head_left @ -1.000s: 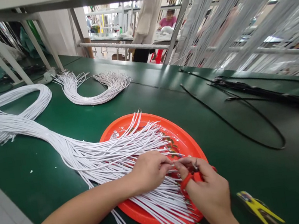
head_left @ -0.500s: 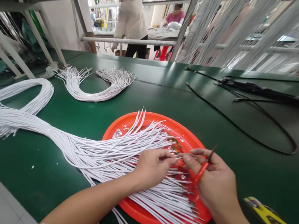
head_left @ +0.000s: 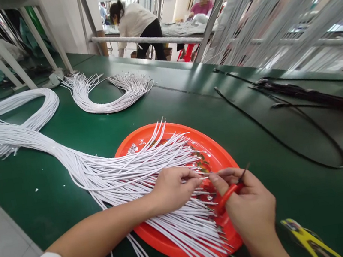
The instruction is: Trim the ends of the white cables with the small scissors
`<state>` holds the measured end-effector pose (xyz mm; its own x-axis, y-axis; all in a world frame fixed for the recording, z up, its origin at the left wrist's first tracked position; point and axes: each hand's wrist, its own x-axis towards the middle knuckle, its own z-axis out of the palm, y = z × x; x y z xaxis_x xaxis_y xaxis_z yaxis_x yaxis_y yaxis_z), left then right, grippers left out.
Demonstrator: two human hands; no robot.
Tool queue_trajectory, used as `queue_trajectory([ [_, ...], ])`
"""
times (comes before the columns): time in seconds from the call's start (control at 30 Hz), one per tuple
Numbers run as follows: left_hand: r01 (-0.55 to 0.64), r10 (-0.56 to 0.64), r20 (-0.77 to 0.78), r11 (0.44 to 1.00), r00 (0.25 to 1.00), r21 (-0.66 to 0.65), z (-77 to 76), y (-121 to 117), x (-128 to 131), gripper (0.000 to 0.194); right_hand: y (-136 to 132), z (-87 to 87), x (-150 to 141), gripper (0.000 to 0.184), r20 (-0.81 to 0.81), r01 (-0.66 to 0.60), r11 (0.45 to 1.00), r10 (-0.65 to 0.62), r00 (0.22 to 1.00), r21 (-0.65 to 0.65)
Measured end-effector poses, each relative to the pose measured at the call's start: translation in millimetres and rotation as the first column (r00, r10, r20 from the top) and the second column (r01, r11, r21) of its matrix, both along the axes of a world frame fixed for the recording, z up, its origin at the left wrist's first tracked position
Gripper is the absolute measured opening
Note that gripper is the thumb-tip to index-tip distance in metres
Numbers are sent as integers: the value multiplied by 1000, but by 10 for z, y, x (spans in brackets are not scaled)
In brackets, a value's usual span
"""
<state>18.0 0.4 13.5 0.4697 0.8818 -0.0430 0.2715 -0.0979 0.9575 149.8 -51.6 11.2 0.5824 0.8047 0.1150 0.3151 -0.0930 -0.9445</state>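
The thin tip of one white cable [head_left: 204, 178] lies in the narrow space between the two hands, above the red tray [head_left: 217, 149], with its long axis running crosswise in our view, from the left fingertips toward the right. We note that our left hand [head_left: 173, 189] is nearly closed, thumb and forefinger pinching this cable just behind its tip, so that this hand bears on the shaft while the tip points at the right hand [head_left: 251, 200]. The right hand is curled, its thumb and forefinger brought close together beside the tip; whether they touch it we cannot tell. The same hand holds a red-handled tool [head_left: 229, 195] in its curled fingers, the dark point slanting up and away from the cable. Both hands are thus near the tip, the left in line behind it and the right facing its end. Beneath and around the left hand, the white cable bundle [head_left: 83, 168] fans over the tray, most strands directed rightward like the pinched one. Beyond the right wrist, on the green table [head_left: 188, 108], we find a yellow-handled tool [head_left: 300, 234], and farther off, black cables [head_left: 302, 93].
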Motion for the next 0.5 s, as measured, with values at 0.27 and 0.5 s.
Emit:
queue_trajectory([
  [0.27,-23,25,40,998,999,-62,57,7,-8,16,5,44,55,28,41,-80,993,84,996,-88],
  [0.5,-48,57,98,995,994,-93,0,-3,-3,17,-29,61,-60,20,138,-311,922,348,927,-232],
])
